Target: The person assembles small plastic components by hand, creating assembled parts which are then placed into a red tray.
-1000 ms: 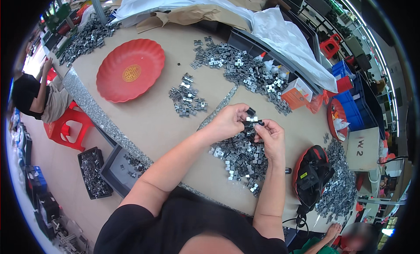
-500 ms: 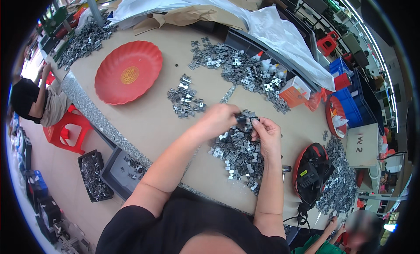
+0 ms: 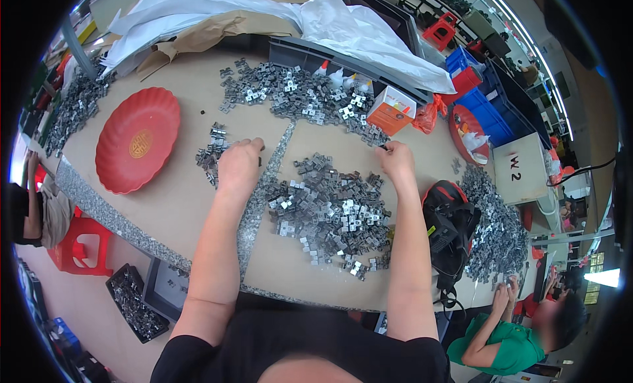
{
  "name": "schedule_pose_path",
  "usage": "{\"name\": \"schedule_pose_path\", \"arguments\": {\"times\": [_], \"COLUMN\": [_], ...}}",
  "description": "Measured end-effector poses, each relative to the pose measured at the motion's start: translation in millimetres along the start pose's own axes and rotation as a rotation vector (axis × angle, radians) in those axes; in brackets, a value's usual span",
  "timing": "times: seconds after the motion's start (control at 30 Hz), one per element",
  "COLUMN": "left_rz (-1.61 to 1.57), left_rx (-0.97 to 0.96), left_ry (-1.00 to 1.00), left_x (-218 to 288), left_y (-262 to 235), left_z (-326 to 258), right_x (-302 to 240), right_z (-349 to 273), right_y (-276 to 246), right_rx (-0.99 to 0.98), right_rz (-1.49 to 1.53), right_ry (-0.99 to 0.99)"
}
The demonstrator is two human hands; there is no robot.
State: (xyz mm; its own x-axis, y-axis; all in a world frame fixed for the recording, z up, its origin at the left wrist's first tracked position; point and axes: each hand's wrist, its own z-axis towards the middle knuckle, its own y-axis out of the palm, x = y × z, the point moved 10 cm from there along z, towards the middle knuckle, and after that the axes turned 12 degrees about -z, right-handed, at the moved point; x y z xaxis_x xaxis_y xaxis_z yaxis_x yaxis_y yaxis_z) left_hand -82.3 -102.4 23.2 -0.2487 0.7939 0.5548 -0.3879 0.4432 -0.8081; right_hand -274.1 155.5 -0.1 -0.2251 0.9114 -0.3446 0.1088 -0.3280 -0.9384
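Small dark-grey and silver metal pieces, shaped like little clips, lie in a central pile [image 3: 330,208]. Left of it, my left hand [image 3: 239,164] is closed beside a smaller pile [image 3: 211,155] of the same pieces; its curled fingers hide what they hold, if anything. Beyond the right side of the central pile, my right hand [image 3: 399,162] pinches a small dark metal piece [image 3: 384,147] between thumb and forefinger. A third pile [image 3: 297,96] spreads along the back of the table, just past both hands.
On the left is a red scalloped dish [image 3: 122,159]. An orange-and-white box [image 3: 392,111] and glue-type bottles stand at the back near a grey crate [image 3: 297,53]. A black device in a red dish [image 3: 452,228] sits right. A co-worker in green [image 3: 504,343] works at lower right.
My hands were together over the central pile and have moved apart. The left went left to the small pile, the right to the right of the central pile. The whole view has shifted.
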Motion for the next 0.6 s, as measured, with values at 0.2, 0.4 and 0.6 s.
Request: {"name": "schedule_pose_path", "arguments": {"times": [0.2,0.4,0.6], "left_rz": [-0.648,-2.004,-2.063], "left_rx": [0.154,-0.102,-0.225], "left_ry": [-0.072,-0.608,-0.604], "left_x": [0.5,-15.1,6.0], "left_y": [2.6,61.8,69.4], "left_z": [6.4,-2.3,-4.5], "right_x": [33.6,4.6,-27.3], "right_z": [49.5,21.7,7.2], "right_y": [33.7,13.0,13.0], "right_rx": [0.173,0.095,0.014], "right_rz": [0.006,-0.061,-0.008], "right_ry": [-0.047,0.026,-0.227]}}
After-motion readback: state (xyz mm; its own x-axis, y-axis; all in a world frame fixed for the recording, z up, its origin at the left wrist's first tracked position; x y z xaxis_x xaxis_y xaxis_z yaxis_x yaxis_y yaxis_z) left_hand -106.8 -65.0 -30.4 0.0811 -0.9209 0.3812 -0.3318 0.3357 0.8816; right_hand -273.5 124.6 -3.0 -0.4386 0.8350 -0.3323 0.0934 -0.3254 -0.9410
